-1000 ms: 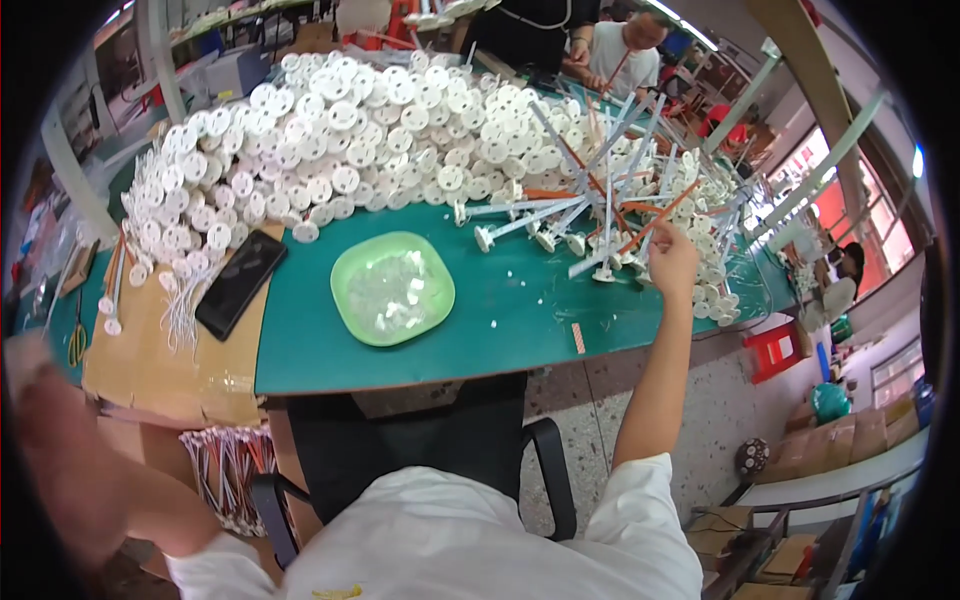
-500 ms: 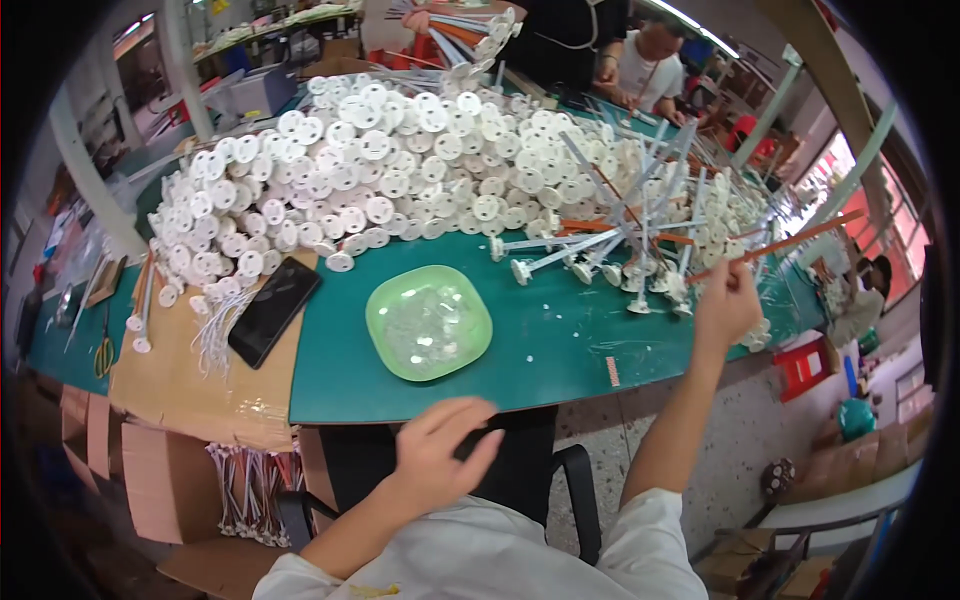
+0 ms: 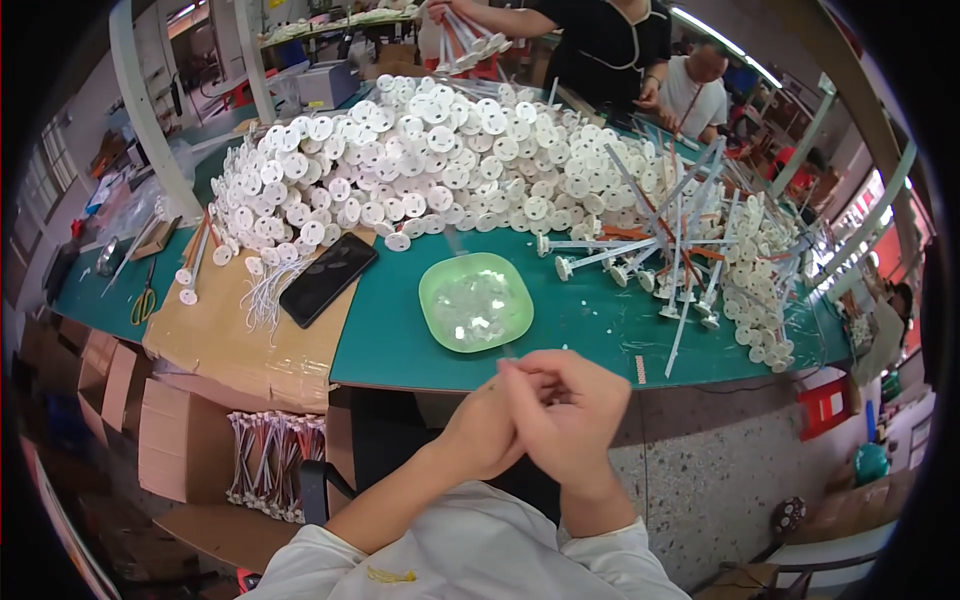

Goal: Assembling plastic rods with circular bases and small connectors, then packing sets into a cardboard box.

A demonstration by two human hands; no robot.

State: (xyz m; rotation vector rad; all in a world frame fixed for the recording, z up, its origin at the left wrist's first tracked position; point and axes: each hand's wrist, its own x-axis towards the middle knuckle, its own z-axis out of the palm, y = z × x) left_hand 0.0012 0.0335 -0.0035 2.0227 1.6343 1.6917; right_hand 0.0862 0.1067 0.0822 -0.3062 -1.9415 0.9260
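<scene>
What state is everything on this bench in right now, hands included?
left hand: closed against the right hand, in front of the table edge
right hand: fingers curled, pinching something too small to tell
green dish: upright, holding clear small pieces
black phone: lying flat on cardboard, screen dark
white disc pile: heaped loose
long white pins: lying jumbled, criss-crossed
scissors: lying flat
</scene>
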